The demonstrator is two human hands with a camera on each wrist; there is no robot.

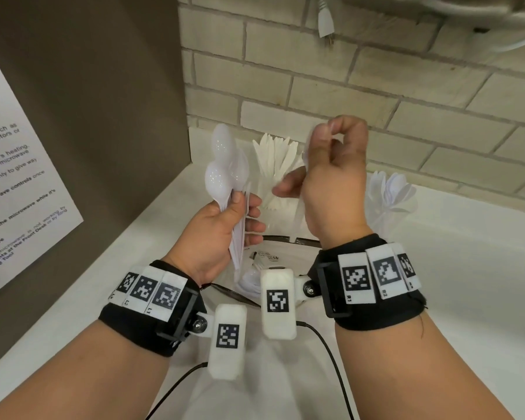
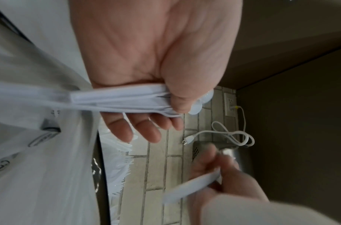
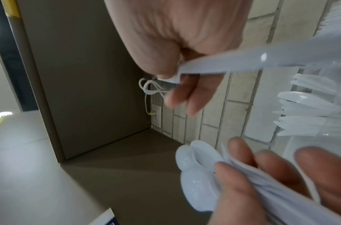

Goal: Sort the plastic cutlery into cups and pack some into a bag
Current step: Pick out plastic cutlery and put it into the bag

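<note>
My left hand [image 1: 240, 216] grips a bundle of white plastic spoons [image 1: 222, 165] by the handles, bowls up; the left wrist view shows the handles [image 2: 127, 99] under the thumb. My right hand [image 1: 331, 165], raised beside it, pinches a single white plastic utensil [image 3: 223, 65] by its handle, and its head is hidden. Just behind both hands stands a clear cup of white knives [image 1: 276, 159]. A second clear cup of white cutlery [image 1: 388, 192] is further right. A clear plastic bag [image 1: 273, 256] lies on the counter below my hands, with a few white pieces inside.
A brown panel with a paper notice [image 1: 19, 177] walls off the left side. The brick wall [image 1: 406, 101] runs close behind the cups, and a power plug [image 1: 325, 22] hangs above. White counter [image 1: 452, 283] stretches to the right. Thin black cables [image 1: 331, 359] trail near my wrists.
</note>
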